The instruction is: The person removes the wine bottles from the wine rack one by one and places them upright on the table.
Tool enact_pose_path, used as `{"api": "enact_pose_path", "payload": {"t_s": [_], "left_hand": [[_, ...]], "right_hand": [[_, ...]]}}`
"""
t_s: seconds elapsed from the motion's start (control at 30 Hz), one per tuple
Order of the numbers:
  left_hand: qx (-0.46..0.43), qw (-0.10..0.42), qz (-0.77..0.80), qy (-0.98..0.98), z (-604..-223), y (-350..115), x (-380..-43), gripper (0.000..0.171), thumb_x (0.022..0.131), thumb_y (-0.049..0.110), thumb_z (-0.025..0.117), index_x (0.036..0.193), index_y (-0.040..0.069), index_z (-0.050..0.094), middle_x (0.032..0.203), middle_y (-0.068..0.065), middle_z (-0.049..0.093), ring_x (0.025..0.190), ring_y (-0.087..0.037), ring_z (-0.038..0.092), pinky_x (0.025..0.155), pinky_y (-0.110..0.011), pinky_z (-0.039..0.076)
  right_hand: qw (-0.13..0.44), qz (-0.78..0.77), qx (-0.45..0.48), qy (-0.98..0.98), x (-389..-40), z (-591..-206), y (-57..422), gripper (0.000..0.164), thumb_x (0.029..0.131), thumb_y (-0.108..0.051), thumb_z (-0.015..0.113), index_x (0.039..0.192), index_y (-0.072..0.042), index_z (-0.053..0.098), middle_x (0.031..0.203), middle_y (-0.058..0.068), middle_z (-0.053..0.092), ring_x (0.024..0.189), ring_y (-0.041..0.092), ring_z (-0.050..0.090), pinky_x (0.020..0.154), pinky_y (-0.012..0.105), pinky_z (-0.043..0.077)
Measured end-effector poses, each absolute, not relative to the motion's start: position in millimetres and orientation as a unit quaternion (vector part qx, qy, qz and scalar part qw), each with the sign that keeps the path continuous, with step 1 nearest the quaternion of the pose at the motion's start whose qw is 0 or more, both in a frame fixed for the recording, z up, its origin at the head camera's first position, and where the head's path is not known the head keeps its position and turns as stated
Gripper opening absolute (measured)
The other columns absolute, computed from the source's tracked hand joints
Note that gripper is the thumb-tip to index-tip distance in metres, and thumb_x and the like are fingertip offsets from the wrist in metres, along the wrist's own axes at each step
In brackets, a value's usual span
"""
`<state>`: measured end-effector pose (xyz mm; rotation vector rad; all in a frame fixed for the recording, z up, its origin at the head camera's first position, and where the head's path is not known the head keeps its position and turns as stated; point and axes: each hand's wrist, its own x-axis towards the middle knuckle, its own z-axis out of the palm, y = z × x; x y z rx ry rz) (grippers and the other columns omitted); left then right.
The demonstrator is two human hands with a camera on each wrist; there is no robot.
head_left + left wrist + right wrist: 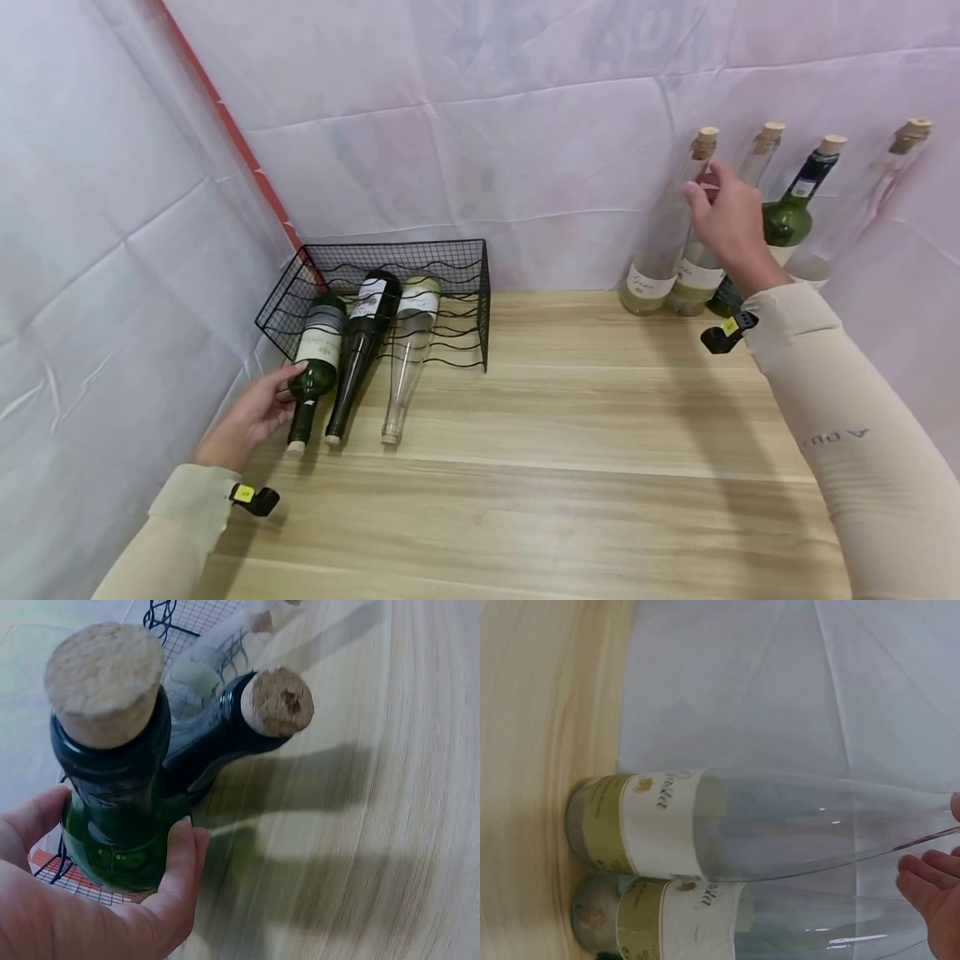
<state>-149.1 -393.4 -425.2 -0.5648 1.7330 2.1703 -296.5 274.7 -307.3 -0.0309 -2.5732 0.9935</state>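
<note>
My left hand (255, 417) grips a green wine bottle (321, 346) around its shoulder, thumb on one side and fingers on the other. The bottle lies in a black wire rack (486, 308), its corked neck towards me. Beside it in the rack lie a dark bottle (362, 350) and a clear bottle (408, 358). At the right, my right hand (727, 217) is at the neck of a clear corked bottle (651, 250) standing upright. The right wrist view shows its fingers (926, 881) slightly apart from the glass; the thumb is mostly cut off.
Close by the right hand stand another clear bottle (696, 271), a green bottle (787, 223) and a further clear bottle (885, 192), all corked. A wooden tabletop (525, 450) lies between rack and bottles. White sheeting (525, 158) hangs behind and at the left.
</note>
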Motion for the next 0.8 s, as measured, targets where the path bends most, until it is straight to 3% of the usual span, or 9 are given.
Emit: {"api": "enact_pose_path", "payload": {"t_s": [0.13,0.4,0.6,0.8], "left_hand": [[-0.198,0.150,0.759,0.602,-424.1,-391.2,-147.5,0.013,0.094,0.025,0.061,0.096,0.012,0.056,0.080,0.001,0.067,0.071,-0.012,0.057,0.062,-0.022,0.051],[-0.189,0.144,0.770,0.593,-425.3,-389.9,-143.0,0.021,0.095,0.025,0.060,0.107,0.011,0.048,0.089,0.001,0.061,0.082,-0.013,0.057,0.075,-0.025,0.052],[-0.197,0.144,0.794,0.557,-428.2,-386.6,-136.8,0.017,0.095,0.024,0.059,0.103,0.010,0.052,0.087,-0.001,0.063,0.082,-0.015,0.058,0.077,-0.027,0.053],[-0.207,0.143,0.813,0.525,-426.9,-379.8,-132.3,0.023,0.095,0.029,0.058,0.100,0.006,0.054,0.089,-0.007,0.061,0.084,-0.023,0.061,0.080,-0.035,0.054]], "right_hand": [[0.244,0.347,-0.021,-0.905,-290.1,-313.1,277.7,0.056,0.100,-0.040,0.041,0.148,-0.015,0.027,0.147,0.007,0.038,0.127,0.022,0.044,0.102,0.043,0.040],[0.381,0.327,0.037,-0.864,-282.5,-324.6,274.9,0.047,0.098,-0.037,0.048,0.138,-0.012,0.044,0.137,0.006,0.051,0.124,0.016,0.046,0.105,0.031,0.036],[0.477,0.275,0.156,-0.820,-278.9,-335.1,268.6,0.041,0.094,-0.027,0.059,0.129,-0.005,0.055,0.126,0.016,0.059,0.117,0.027,0.052,0.101,0.042,0.040],[0.489,0.227,0.230,-0.810,-276.7,-338.9,262.5,0.040,0.093,-0.020,0.062,0.129,-0.003,0.053,0.127,0.018,0.058,0.119,0.030,0.050,0.103,0.042,0.038]]}}
